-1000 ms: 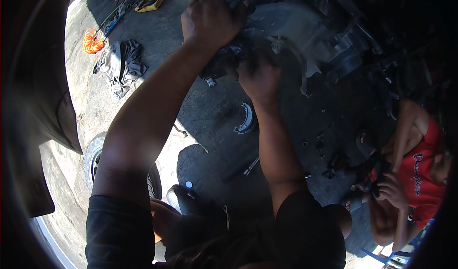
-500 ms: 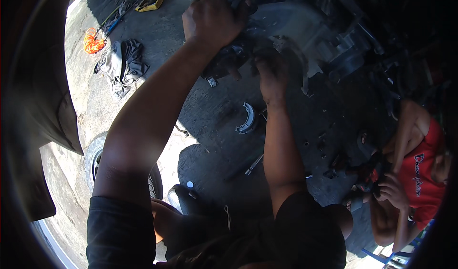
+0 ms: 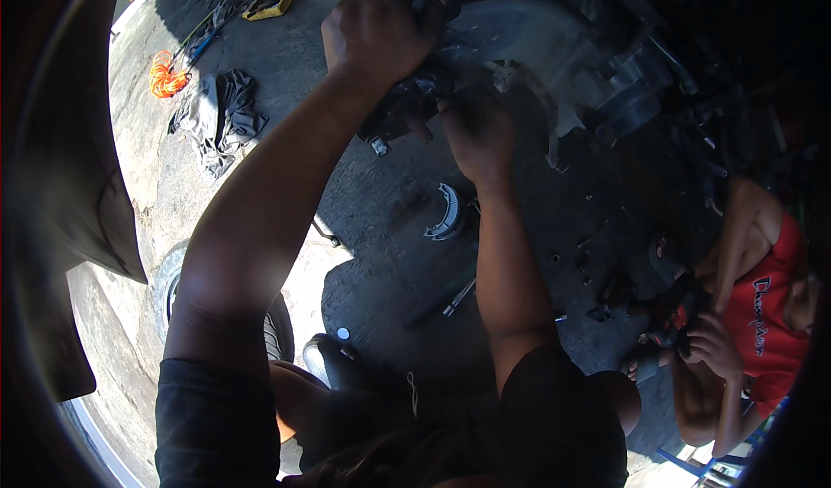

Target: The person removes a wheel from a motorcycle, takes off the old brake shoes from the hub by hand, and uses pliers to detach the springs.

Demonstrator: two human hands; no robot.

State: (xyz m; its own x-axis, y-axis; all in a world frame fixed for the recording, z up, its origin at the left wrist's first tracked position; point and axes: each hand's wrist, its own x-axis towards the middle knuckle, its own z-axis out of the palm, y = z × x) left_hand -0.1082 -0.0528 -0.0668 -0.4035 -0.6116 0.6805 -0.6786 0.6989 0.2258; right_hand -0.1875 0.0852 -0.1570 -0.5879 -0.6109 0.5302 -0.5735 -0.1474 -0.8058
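The dark assembly [image 3: 400, 112] appears unfinished between your left hand [image 3: 372, 36] and right hand [image 3: 479, 140], each grip's closure and hold indiscernible, while the curved shoe [image 3: 452, 215] lies unfitted on the floor [image 3: 381, 211].

The brake shoe [image 3: 451, 214] lies on the floor [image 3: 381, 237], right of the cloth [image 3: 227, 112].

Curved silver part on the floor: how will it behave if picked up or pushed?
The curved silver part is probably stiff: its metallic-looking arc holds a clean shape. Being a crescent rather than a full ring, it would likely pivot or slide on the floor more than roll. If metal, as its sheen suggests, it may feel heavy for its size.
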